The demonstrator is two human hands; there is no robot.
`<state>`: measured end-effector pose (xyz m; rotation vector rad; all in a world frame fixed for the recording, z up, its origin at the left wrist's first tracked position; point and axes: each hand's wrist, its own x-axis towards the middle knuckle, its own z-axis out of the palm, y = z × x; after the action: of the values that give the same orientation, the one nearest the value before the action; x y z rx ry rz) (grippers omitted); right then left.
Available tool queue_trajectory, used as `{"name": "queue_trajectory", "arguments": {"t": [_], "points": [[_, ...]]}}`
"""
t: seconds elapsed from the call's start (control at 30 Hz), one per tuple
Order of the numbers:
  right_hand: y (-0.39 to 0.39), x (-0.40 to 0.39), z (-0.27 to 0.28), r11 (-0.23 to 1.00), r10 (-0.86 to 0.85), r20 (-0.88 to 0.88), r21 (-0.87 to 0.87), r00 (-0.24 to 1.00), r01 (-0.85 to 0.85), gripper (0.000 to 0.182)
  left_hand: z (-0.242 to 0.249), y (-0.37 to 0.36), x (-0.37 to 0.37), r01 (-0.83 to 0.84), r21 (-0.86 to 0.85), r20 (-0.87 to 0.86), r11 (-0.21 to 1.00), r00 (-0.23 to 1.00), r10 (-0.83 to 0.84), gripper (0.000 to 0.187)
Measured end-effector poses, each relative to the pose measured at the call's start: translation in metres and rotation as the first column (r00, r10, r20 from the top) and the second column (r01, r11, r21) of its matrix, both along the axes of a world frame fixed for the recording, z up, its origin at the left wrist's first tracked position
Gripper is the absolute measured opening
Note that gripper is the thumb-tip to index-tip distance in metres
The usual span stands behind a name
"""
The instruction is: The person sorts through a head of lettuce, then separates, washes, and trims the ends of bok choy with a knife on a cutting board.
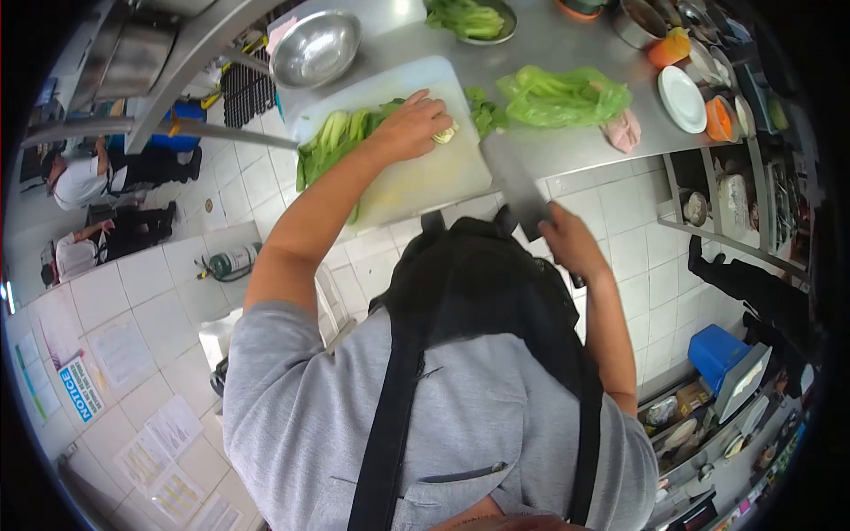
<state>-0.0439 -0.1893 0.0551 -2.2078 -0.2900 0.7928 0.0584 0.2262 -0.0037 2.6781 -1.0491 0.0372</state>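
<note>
My left hand [409,129] presses down on a leafy green vegetable, probably bok choy, whose pale cut base [445,134] pokes out by the fingertips. Beneath it lies a white cutting board [416,190]. More leafy stalks [335,142] are spread over the board's left side. Off the board's right edge, my right hand [574,241] grips a cleaver [521,181] by its dark handle, the broad blade angled up and left, apart from the vegetable. Some loose green leaves [484,112] rest at the board's right edge.
A steel bowl [316,50] stands behind the board. To the right are a green plastic bag of vegetables [562,96], a pink cloth [622,131] and a white plate [683,99]. Another bowl of greens [469,19] sits farther back. Other people [115,168] stand at far left.
</note>
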Motion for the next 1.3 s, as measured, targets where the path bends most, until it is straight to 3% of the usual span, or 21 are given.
{"name": "queue_trajectory", "arguments": {"t": [0.03, 0.07, 0.13, 0.2, 0.3, 0.4, 0.53, 0.6, 0.63, 0.7, 0.73, 0.77, 0.8, 0.9, 0.97, 1.1, 1.17, 1.2, 1.27, 1.3], "points": [[0.002, 0.000, -0.006, 0.999, 0.037, -0.005, -0.009, 0.999, -0.037, 0.027, 0.008, 0.001, 0.014, -0.043, -0.045, -0.006, 0.998, 0.999, 0.042, 0.031], [0.001, -0.002, -0.018, 0.994, 0.112, 0.112, -0.003, 0.987, -0.112, 0.026, 0.015, -0.001, 0.029, -0.084, -0.092, -0.012, 0.992, 0.996, 0.083, 0.032], [0.012, -0.004, -0.021, 0.984, 0.172, 0.116, -0.070, 0.978, -0.164, 0.025, 0.045, -0.009, 0.071, -0.066, -0.149, 0.086, 0.987, 0.993, 0.079, 0.036], [0.021, -0.005, -0.024, 0.984, 0.166, 0.127, -0.080, 0.978, -0.156, 0.024, 0.072, -0.025, 0.121, -0.185, -0.138, 0.168, 0.973, 0.964, 0.207, 0.035], [0.030, 0.003, -0.019, 0.981, 0.177, 0.129, -0.108, 0.976, -0.164, 0.023, 0.069, -0.046, 0.191, -0.270, -0.073, 0.251, 0.960, 0.927, 0.279, 0.033], [0.033, 0.010, -0.011, 0.971, 0.209, 0.133, -0.148, 0.969, -0.189, 0.024, 0.061, -0.050, 0.207, -0.242, 0.019, 0.354, 0.970, 0.909, 0.220, 0.032], [0.025, 0.010, -0.022, 0.969, 0.231, 0.174, -0.135, 0.957, -0.209, 0.025, 0.084, -0.015, 0.178, -0.242, -0.128, 0.156, 0.962, 0.953, 0.261, 0.030], [0.025, 0.010, -0.026, 0.979, 0.199, 0.166, -0.083, 0.966, -0.187, 0.026, 0.093, 0.025, 0.140, -0.391, -0.125, -0.032, 0.912, 0.920, 0.390, 0.029], [0.026, 0.010, -0.024, 0.980, 0.192, 0.146, -0.076, 0.971, -0.182, 0.025, 0.091, 0.049, 0.118, -0.428, -0.097, -0.043, 0.898, 0.904, 0.426, 0.029], [0.031, 0.011, -0.026, 0.977, 0.214, 0.131, -0.046, 0.968, -0.210, 0.025, 0.095, 0.094, 0.082, -0.578, 0.005, -0.225, 0.816, 0.794, 0.564, 0.032], [0.033, 0.013, -0.025, 0.977, 0.209, 0.112, -0.067, 0.971, -0.202, 0.026, 0.089, 0.113, 0.065, -0.599, 0.019, -0.212, 0.801, 0.780, 0.589, 0.032], [0.036, 0.015, -0.025, 0.977, 0.199, 0.093, -0.095, 0.975, -0.191, 0.027, 0.077, 0.124, 0.042, -0.609, 0.152, -0.227, 0.778, 0.745, 0.627, 0.034], [0.040, 0.017, -0.026, 0.974, 0.216, 0.098, -0.090, 0.972, -0.207, 0.027, 0.065, 0.132, 0.023, -0.604, 0.276, -0.243, 0.747, 0.708, 0.663, 0.036], [0.048, 0.024, -0.027, 0.971, 0.225, 0.094, -0.106, 0.970, -0.215, 0.027, 0.047, 0.105, -0.025, -0.648, 0.368, -0.309, 0.667, 0.591, 0.745, 0.040], [0.057, 0.029, -0.024, 0.963, 0.253, 0.168, -0.138, 0.953, -0.232, 0.026, 0.026, 0.089, -0.042, -0.797, 0.272, -0.174, 0.540, 0.511, 0.842, 0.044], [0.071, 0.041, -0.019, 0.953, 0.285, 0.218, -0.171, 0.933, -0.251, 0.024, 0.007, 0.096, -0.035, -0.855, 0.186, -0.190, 0.483, 0.451, 0.872, 0.054], [0.078, 0.045, -0.009, 0.932, 0.315, 0.165, -0.238, 0.935, -0.272, 0.025, 0.030, 0.096, -0.041, -0.854, -0.107, -0.400, 0.509, 0.505, 0.765, 0.049], [0.079, 0.044, -0.011, 0.937, 0.296, 0.164, -0.242, 0.941, -0.252, 0.025, 0.040, 0.092, -0.042, -0.843, -0.110, -0.403, 0.526, 0.522, 0.752, 0.049], [0.080, 0.039, -0.021, 0.955, 0.258, 0.155, -0.190, 0.954, -0.228, 0.024, 0.059, 0.080, -0.049, -0.738, -0.539, -0.601, 0.406, 0.675, 0.428, 0.042], [0.081, 0.037, -0.023, 0.959, 0.240, 0.124, -0.188, 0.963, -0.214, 0.024, 0.070, 0.073, -0.052, -0.731, -0.540, -0.603, 0.417, 0.682, 0.415, 0.042]]}}
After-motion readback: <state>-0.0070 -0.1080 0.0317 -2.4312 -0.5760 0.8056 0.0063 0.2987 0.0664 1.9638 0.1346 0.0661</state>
